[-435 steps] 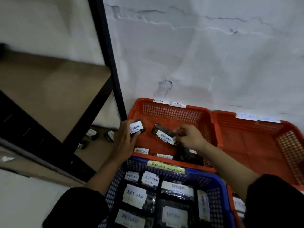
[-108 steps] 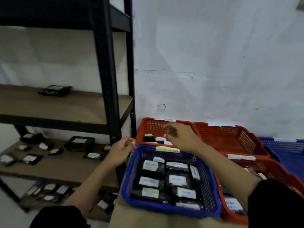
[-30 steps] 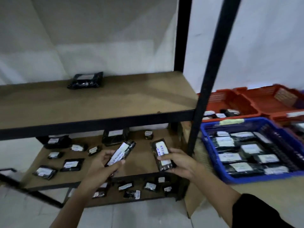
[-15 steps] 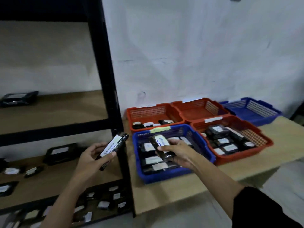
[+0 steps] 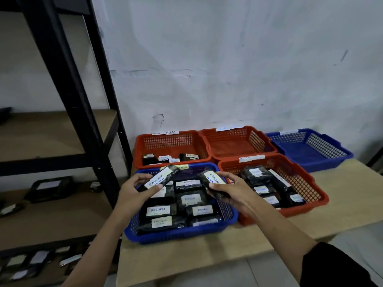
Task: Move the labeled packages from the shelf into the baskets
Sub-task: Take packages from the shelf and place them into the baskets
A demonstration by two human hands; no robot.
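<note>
Head view, both hands over the near-left basket. The left hand [image 5: 132, 191] pinches a slim black plastic-wrapped package with a white paper label reading RETURN [image 5: 160, 179], thumb on the near long edge and fingers on the far one, its far end tilted upward. The right hand [image 5: 232, 191] grips a second black wrapped package with a white handwritten label [image 5: 213, 183], fingers curled round its underside and thumb along the top; that label's wording is too small to read in full. Both packages hang above the blue perforated plastic basket [image 5: 132, 230], which stands at the near left of the pale wooden worktop [image 5: 207, 253] and already holds a layer of like packages marked RETURN.

To its right stands a red perforated plastic basket [image 5: 310, 206] part-filled with labelled packages. Behind are a far-left red basket [image 5: 172, 141] with a few packages, a red basket [image 5: 238, 141] with none visible, and a far-right blue basket [image 5: 306, 148], likewise bare. The black metal shelving with brown boards [image 5: 68, 100] at left carries further packages [image 5: 49, 184] on its lower levels.

Handling, judged: the packages appear light, each borne by one hand, and fairly stiff within a glossy film that may be slippery. A hold across the narrow width near mid-length, clear of the label, seems soundest.
</note>
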